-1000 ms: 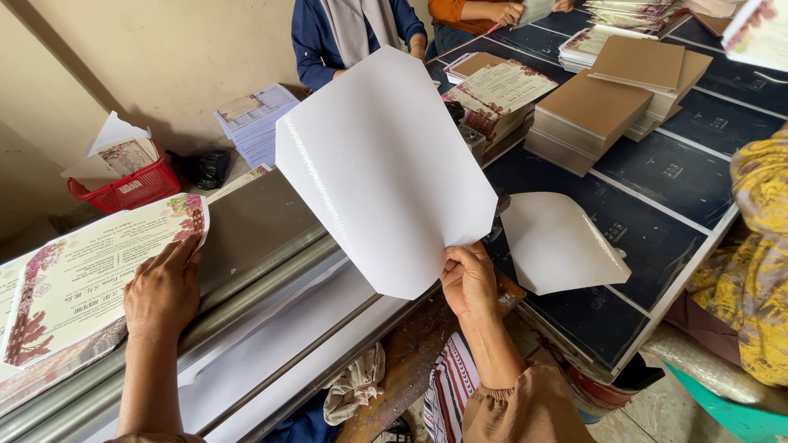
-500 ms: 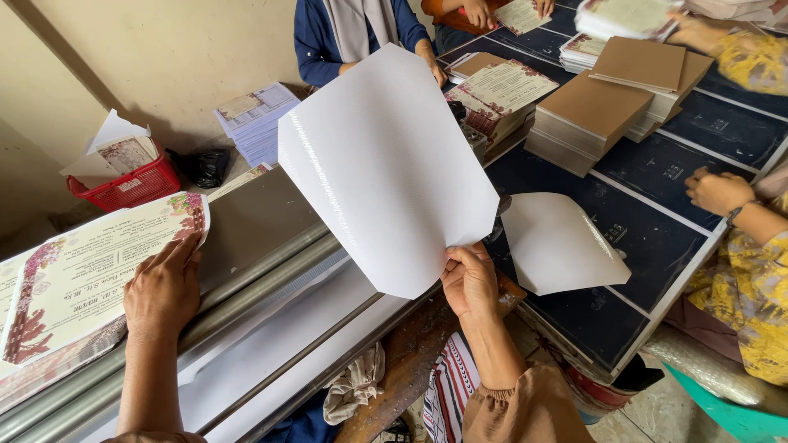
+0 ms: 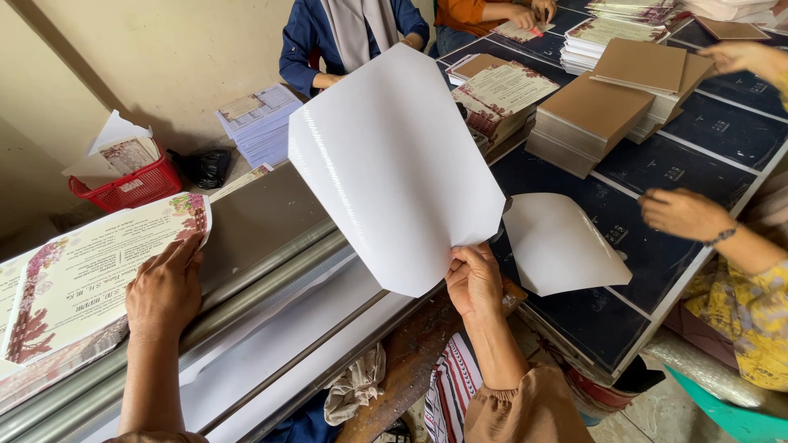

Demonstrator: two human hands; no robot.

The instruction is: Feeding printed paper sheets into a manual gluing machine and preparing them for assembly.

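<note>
Above the grey roller machine point(image 3: 271, 246), the right hand point(image 3: 474, 280) pinches a big white sheet point(image 3: 394, 164) at its lower corner, lifted up & tilted. Left hand point(image 3: 164, 287) lies flat, fingers loose, on a printed floral sheet point(image 3: 90, 271) at the machine's left end; a 2nd curled white sheet point(image 3: 566, 246) rests on the dark desk point(image 3: 657, 172) just beside the right hand.

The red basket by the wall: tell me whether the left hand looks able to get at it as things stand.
Probably yes. The left hand rests on the printed sheets, and the red basket sits just beyond them by the wall, with nothing standing between. It holds nothing, while the right hand grips the white sheet.
</note>
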